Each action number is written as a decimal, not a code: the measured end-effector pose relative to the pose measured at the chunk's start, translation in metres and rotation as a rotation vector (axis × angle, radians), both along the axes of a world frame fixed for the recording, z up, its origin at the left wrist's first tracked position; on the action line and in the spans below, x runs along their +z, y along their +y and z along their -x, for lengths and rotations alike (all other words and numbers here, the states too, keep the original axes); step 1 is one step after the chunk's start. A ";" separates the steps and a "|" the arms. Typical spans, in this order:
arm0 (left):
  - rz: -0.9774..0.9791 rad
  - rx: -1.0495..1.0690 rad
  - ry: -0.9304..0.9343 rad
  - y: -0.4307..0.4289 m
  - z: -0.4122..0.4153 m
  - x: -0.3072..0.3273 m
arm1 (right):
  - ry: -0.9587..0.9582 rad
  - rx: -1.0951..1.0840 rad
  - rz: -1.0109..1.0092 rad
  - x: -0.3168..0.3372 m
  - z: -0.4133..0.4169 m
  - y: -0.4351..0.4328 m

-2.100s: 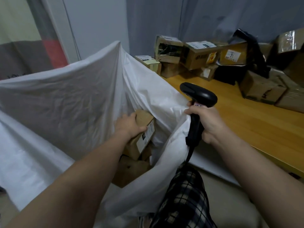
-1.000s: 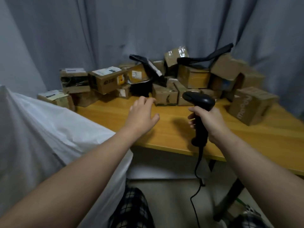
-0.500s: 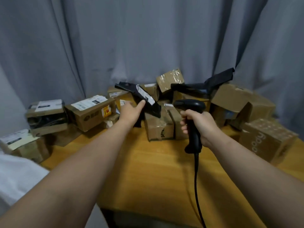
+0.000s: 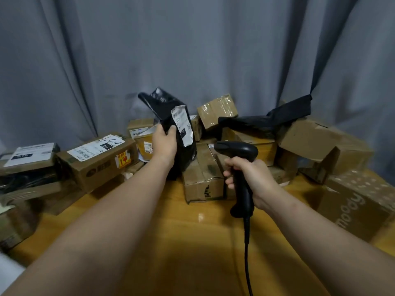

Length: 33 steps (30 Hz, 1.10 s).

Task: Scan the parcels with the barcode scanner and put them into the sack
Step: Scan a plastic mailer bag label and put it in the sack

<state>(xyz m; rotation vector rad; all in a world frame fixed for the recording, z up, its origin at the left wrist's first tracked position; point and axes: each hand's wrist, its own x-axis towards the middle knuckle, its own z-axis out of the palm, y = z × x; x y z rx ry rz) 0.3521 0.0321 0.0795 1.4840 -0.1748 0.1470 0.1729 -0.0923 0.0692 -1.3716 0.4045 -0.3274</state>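
Note:
My left hand (image 4: 164, 142) grips a black plastic parcel bag (image 4: 171, 116) and holds it upright above the pile, its white shipping label (image 4: 182, 128) facing right. My right hand (image 4: 250, 178) holds the black corded barcode scanner (image 4: 240, 163) by its handle, the scanner head pointing left toward the label from just below it. A sliver of the white sack (image 4: 8, 272) shows at the bottom left corner.
Several cardboard parcels (image 4: 96, 159) are heaped along the back of the wooden table (image 4: 192, 242), with another black bag (image 4: 271, 118) draped over boxes at right. A printed box (image 4: 354, 201) stands at the right edge. Grey curtains hang behind.
My left hand left the sack, reached to the pile, took hold of the black bag parcel and lifted it upright. My right hand with the scanner came along over the table.

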 end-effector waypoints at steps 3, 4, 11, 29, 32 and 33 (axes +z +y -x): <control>0.044 -0.081 -0.119 0.017 0.041 0.017 | -0.092 -0.006 -0.032 0.008 0.015 0.003; 0.048 -0.108 -0.144 0.024 0.057 0.021 | -0.121 -0.022 -0.035 0.012 0.021 0.007; -0.027 -0.340 -0.142 0.077 0.171 0.002 | -0.297 -0.082 0.024 0.028 0.076 0.039; 0.131 -0.365 0.305 0.096 0.266 -0.032 | -0.296 -0.375 0.208 -0.039 0.136 0.083; 0.144 -0.299 0.228 0.092 0.256 -0.029 | -0.268 -0.388 0.242 -0.039 0.131 0.080; 0.151 -0.278 0.217 0.093 0.250 -0.033 | -0.252 -0.395 0.248 -0.040 0.131 0.080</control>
